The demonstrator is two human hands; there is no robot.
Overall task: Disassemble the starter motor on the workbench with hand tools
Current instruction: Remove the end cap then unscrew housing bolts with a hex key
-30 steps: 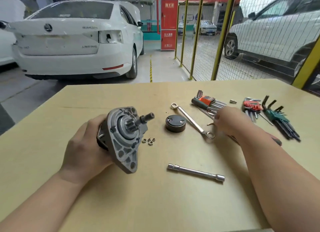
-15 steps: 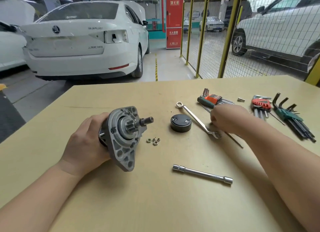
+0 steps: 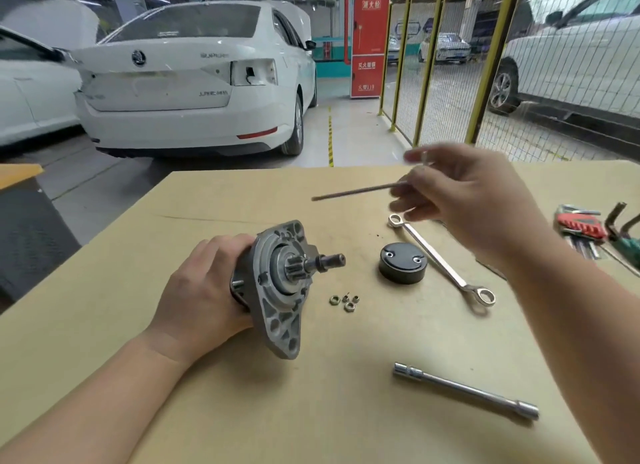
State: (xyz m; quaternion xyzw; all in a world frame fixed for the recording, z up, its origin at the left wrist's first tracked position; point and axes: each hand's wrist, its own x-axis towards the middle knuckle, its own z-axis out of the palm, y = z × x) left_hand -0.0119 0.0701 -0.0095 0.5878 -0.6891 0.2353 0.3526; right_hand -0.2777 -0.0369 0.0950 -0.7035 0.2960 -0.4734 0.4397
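Our left hand (image 3: 197, 290) wraps around the body of the starter motor (image 3: 277, 290), holding it on the workbench (image 3: 242, 411) with the pinion shaft pointing away from the palm. Our right hand (image 3: 478, 200), raised off the bench, pinches a thin metal rod (image 3: 353, 191), blurred. Beneath that grip lie a ring spanner (image 3: 440, 259) and a black end cap (image 3: 402, 263). Three nuts (image 3: 346, 301) sit just beside the motor.

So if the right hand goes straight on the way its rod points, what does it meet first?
Likely nothing. The right hand holds a thin rod pointing left, above the workbench; that line passes on the far side of the starter motor. Depth is unclear.
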